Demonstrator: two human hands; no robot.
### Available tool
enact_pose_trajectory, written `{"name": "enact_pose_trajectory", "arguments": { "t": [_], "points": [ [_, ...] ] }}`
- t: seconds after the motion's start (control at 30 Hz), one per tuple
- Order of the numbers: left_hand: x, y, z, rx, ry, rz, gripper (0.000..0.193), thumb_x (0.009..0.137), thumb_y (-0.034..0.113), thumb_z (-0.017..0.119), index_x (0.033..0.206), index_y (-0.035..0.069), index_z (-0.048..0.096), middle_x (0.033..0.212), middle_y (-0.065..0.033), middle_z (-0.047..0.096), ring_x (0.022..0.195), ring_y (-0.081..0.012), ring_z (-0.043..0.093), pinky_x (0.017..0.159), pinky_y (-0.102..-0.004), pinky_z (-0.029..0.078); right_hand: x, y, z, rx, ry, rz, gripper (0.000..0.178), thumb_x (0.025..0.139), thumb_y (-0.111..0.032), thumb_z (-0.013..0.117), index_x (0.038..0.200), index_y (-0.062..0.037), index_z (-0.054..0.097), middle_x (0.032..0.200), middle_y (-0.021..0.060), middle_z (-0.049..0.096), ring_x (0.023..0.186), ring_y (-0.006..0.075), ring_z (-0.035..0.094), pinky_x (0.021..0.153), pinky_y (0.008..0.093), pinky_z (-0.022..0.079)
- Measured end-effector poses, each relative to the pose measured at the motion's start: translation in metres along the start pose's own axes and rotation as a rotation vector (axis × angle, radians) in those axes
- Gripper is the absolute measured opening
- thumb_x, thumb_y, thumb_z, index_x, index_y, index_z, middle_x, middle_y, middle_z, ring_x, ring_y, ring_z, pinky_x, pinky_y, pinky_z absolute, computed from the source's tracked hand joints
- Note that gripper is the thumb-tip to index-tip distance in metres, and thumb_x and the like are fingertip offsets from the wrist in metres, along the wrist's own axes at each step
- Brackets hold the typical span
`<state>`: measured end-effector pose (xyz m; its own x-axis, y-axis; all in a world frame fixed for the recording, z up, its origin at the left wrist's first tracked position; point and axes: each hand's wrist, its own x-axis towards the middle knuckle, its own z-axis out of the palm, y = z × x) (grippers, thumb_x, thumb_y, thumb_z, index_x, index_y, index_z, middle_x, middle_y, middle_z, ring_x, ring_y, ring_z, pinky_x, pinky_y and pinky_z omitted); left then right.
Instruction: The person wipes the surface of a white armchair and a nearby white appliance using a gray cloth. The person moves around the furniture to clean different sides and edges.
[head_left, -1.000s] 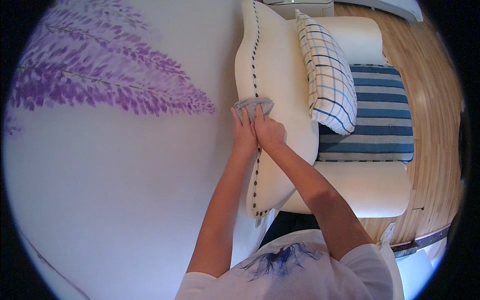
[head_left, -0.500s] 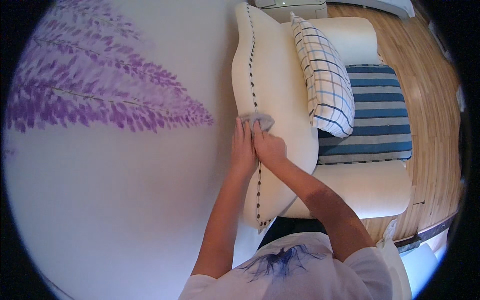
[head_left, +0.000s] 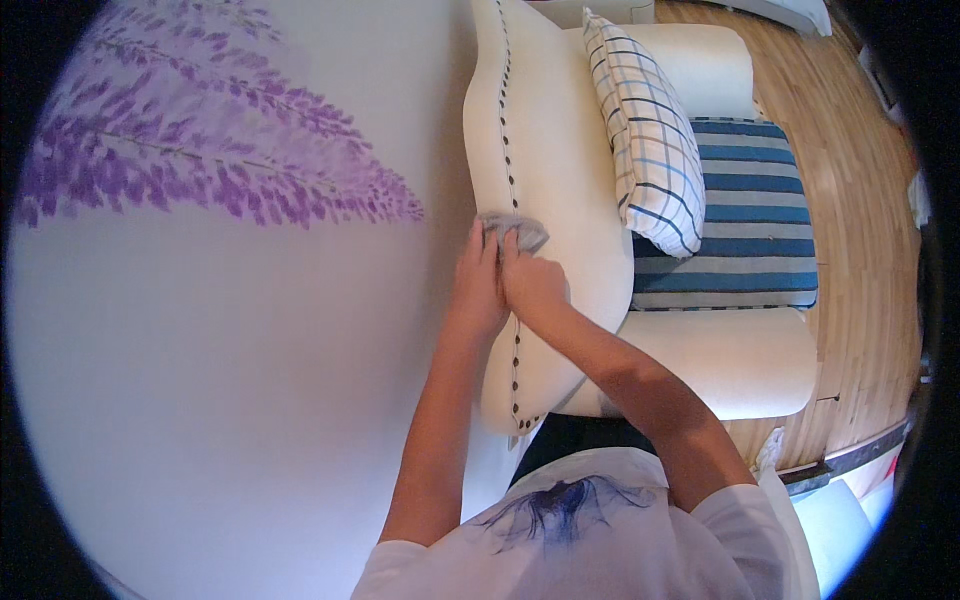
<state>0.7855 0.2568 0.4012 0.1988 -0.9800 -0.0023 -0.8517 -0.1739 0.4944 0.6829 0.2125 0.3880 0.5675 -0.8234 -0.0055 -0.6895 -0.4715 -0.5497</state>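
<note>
A crumpled grey cloth (head_left: pixel 517 232) lies over the top edge of a cream armchair's back (head_left: pixel 560 200), across its row of dark studs. My left hand (head_left: pixel 479 284) is closed on the cloth's left part, at the side facing the wall. Close against it, my right hand (head_left: pixel 535 284) presses the cloth from the right with its fingers bent. Both forearms reach up from the lower edge. The parts of the cloth under my fingers are hidden.
A checked pillow (head_left: pixel 655 140) leans on the chair back, beside a blue-and-grey striped seat cushion (head_left: pixel 750 260). A padded armrest (head_left: pixel 730 360) is nearer me. Left of the chair stands a wall (head_left: pixel 250 380) with painted purple flowers. Wooden floor (head_left: pixel 860 230) lies right.
The view has shifted a little, so the chair and wall painting sit higher. Both hands stay on the cloth, which looks slightly more bunched up.
</note>
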Motion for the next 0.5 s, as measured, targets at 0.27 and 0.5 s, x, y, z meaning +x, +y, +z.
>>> {"name": "enact_pose_trajectory", "arguments": {
  "t": [0.27,0.5],
  "points": [
    [-0.088,0.027,-0.016,-0.118,-0.101,-0.17,0.046,0.092,0.005,0.039,0.137,0.0,0.035,0.15,-0.0196,0.018,0.133,-0.0363,0.031,0.108,-0.0393,0.029,-0.072,-0.018,-0.005,0.093,-0.148,-0.071,0.054,0.083,-0.019,0.053,0.128,0.0057,0.04,0.074,0.0182,0.066,0.062,0.0336,0.066,0.055,0.0449,0.052],
    [-0.158,0.04,-0.018,-0.094,-0.042,-0.2,0.046,0.093,0.006,0.037,0.137,-0.004,0.032,0.151,-0.0194,0.019,0.135,-0.0362,0.027,0.111,-0.039,0.023,-0.137,-0.027,-0.007,0.167,-0.16,-0.175,0.055,0.082,-0.02,0.056,0.129,0.0046,0.041,0.072,0.017,0.065,0.062,0.0313,0.065,0.054,0.042,0.051]
  ]
}}
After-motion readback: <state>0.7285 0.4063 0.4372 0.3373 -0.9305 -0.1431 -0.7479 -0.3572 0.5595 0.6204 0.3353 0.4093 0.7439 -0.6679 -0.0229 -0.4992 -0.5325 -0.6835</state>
